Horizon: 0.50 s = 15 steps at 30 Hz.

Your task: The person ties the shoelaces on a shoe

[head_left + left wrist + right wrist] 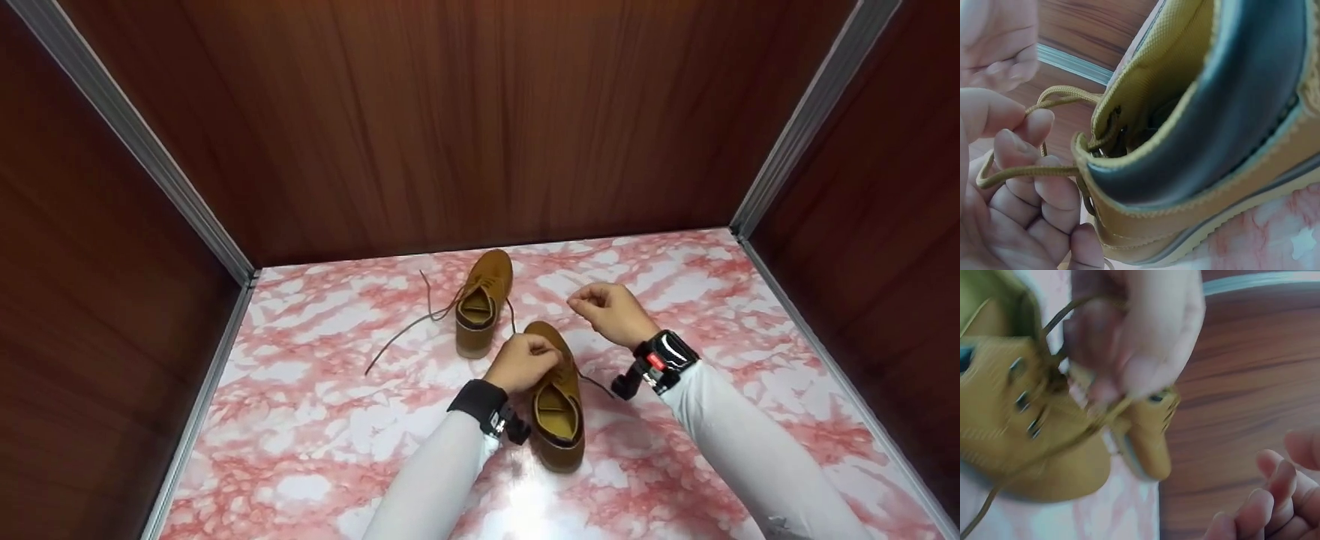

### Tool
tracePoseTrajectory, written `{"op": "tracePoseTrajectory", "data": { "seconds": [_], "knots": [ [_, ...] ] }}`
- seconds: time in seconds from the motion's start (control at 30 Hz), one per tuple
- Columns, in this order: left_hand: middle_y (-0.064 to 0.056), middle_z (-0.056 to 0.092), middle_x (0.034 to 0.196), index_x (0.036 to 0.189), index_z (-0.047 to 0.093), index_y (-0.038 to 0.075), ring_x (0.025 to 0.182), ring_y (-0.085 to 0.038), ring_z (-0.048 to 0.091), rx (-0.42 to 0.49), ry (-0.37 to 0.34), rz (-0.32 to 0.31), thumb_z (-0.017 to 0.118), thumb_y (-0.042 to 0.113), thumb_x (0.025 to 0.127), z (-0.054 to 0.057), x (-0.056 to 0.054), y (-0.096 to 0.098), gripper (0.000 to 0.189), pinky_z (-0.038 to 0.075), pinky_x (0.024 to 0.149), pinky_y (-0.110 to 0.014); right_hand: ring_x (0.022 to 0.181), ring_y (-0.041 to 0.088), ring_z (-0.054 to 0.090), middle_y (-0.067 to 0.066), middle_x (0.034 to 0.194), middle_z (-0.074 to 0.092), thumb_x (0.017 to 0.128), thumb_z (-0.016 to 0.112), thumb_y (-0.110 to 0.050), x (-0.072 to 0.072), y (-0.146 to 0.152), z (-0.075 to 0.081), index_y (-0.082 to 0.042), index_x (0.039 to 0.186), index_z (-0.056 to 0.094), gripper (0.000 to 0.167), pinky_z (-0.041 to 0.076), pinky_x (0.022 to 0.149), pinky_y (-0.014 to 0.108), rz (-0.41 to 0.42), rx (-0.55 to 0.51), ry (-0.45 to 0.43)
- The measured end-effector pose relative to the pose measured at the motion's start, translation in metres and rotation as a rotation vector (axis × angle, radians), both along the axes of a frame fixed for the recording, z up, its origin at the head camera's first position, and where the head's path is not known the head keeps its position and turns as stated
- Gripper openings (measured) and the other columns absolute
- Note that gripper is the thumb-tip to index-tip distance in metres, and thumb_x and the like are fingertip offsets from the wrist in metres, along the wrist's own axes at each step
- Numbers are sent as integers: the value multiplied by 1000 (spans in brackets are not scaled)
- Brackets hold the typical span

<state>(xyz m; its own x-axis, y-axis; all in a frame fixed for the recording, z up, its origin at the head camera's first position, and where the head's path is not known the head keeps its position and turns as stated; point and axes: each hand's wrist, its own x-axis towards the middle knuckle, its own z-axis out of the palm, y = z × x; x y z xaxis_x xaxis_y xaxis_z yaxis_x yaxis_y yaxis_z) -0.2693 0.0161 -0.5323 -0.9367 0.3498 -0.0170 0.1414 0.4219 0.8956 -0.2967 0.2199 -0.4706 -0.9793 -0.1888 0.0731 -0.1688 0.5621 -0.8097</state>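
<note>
My left hand (523, 363) is over the tongue and eyelets of the nearer tan lace-up shoe (559, 454), pinching its brown shoelace (1033, 171) between thumb and forefinger. In the left wrist view the lace bends in a loop around those fingers beside the shoe's dark padded collar (1247, 107). To the right and a little farther off, my right hand (616, 313) is raised apart from the shoe. Its fingers (1255, 506) are loosely bent with nothing between them. A lace end (598, 383) trails out on the shoe's right side.
The matching shoe (496, 271) stands farther back and left, toe toward the rear wall, its long loose laces (401, 334) spread leftward. Red-and-white marbled surface (300, 420) lies beneath both. Brown wood-grain panels (450, 127) with grey metal edging (814, 112) enclose the back and sides.
</note>
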Motion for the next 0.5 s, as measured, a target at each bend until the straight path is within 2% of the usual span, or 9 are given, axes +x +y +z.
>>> {"op": "tracePoseTrajectory", "data": {
  "seconds": [0.1, 0.2, 0.3, 0.4, 0.5],
  "knots": [
    [8, 67, 82, 89, 79, 11, 75, -4, 56, -5, -9, 17, 71, 24, 95, -2, 1, -1, 16, 46, 70, -19, 65, 7, 53, -6, 73, 60, 102, 67, -26, 1, 13, -16, -5, 100, 77, 24, 44, 61, 24, -9, 77, -17],
    [8, 67, 82, 89, 78, 13, 75, -4, 57, -11, -18, 36, 75, 31, 93, -1, 2, 0, 19, 47, 70, -20, 63, 7, 53, -6, 72, 59, 103, 65, -25, 4, 25, -33, -5, 98, 77, 24, 45, 59, 24, 11, 98, -86],
    [10, 66, 77, 82, 76, 18, 72, -5, 57, -38, -22, 64, 82, 43, 86, 0, 4, 3, 27, 47, 67, -21, 58, 7, 52, -7, 69, 58, 104, 62, -23, 9, 34, -49, -3, 103, 77, 25, 45, 55, 23, 45, 91, -171],
    [12, 57, 65, 69, 66, 23, 64, -7, 53, -117, -20, 95, 85, 58, 77, 2, 5, 8, 41, 43, 59, -24, 60, 8, 55, -5, 70, 61, 104, 62, -22, 13, 39, -61, 0, 106, 77, 27, 46, 55, 22, 61, 92, -209],
    [12, 48, 58, 61, 56, 24, 57, -9, 48, -226, 13, 112, 86, 64, 72, 4, 5, 14, 51, 39, 54, -26, 62, 11, 58, 1, 75, 67, 103, 63, -20, 16, 42, -69, 2, 106, 77, 27, 47, 56, 21, 56, 83, -213]
  ]
}}
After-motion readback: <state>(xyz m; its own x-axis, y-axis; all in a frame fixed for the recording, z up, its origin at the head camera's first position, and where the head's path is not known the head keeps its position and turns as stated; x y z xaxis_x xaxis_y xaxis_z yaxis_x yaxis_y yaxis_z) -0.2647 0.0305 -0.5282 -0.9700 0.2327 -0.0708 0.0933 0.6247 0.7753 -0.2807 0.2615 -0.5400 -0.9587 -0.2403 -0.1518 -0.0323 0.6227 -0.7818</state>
